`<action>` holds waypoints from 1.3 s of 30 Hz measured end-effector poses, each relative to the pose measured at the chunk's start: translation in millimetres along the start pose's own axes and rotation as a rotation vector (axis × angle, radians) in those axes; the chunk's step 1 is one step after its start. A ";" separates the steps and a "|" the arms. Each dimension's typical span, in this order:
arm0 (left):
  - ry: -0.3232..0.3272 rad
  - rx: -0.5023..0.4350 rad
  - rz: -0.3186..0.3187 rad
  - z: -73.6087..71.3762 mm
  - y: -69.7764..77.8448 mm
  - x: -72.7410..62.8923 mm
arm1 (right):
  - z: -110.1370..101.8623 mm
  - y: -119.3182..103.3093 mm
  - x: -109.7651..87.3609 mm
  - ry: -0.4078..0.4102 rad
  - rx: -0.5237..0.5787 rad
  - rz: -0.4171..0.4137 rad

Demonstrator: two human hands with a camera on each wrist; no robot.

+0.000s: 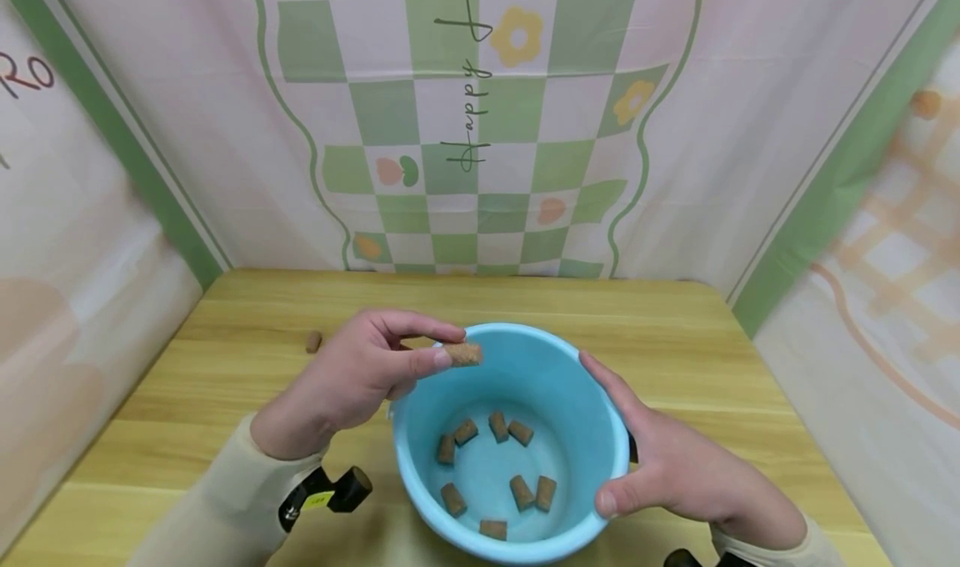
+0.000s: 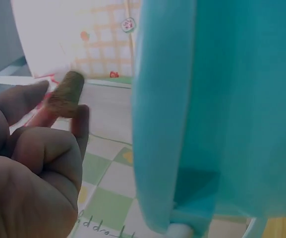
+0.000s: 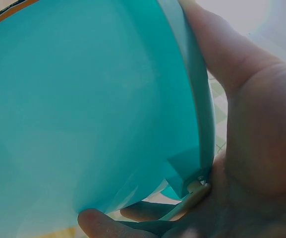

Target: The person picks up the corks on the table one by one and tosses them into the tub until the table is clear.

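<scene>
A light-blue bucket (image 1: 402, 459) stands on the table with several brown corks (image 1: 521, 492) scattered over its bottom. My left hand (image 1: 367, 367) pinches one cork (image 1: 464, 354) between thumb and fingers, over the bucket's far left rim; the left wrist view shows this held cork (image 2: 66, 95) tilted beside the bucket wall (image 2: 162, 124). On the bucket's right side, my right hand (image 1: 675, 467) grips the rim, with the thumb at the near edge. In the right wrist view its fingers (image 3: 100, 225) curl against the bucket's outside.
Another cork (image 1: 313, 341) lies on the wooden table (image 1: 247, 325), to the left of my left hand. Printed cloth walls (image 1: 480, 117) enclose the table at the back and both sides. A black wrist camera (image 1: 330, 496) sits on my left sleeve.
</scene>
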State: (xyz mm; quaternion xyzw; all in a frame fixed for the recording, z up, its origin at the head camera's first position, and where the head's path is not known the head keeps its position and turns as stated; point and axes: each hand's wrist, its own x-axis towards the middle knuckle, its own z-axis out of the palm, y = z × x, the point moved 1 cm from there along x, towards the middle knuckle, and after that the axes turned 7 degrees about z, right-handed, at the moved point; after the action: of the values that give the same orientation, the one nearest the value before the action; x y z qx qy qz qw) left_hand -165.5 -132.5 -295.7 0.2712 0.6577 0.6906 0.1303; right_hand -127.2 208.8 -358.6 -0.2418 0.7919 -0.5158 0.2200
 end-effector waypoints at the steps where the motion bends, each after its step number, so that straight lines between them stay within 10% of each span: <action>1: -0.010 0.007 0.004 0.5 0.4 -0.4 | 0.1 -0.3 0.0 0.000 -0.003 -0.001; 15: -0.024 -0.004 0.014 -5.2 -0.3 -1.6 | -0.7 1.4 0.5 0.002 -0.011 -0.023; 29: 0.097 0.017 0.027 -20.2 -5.9 -3.3 | -0.3 0.7 1.2 -0.012 -0.011 -0.044; 39: 0.211 -0.157 0.224 -67.1 -2.1 -7.0 | 0.3 -0.3 0.8 -0.018 -0.003 -0.053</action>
State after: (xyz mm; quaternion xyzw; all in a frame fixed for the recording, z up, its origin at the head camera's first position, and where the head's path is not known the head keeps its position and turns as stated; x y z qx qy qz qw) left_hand -196.8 -192.3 -298.3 0.2578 0.5772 0.7748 0.0033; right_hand -127.5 208.1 -358.5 -0.2677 0.7839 -0.5181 0.2130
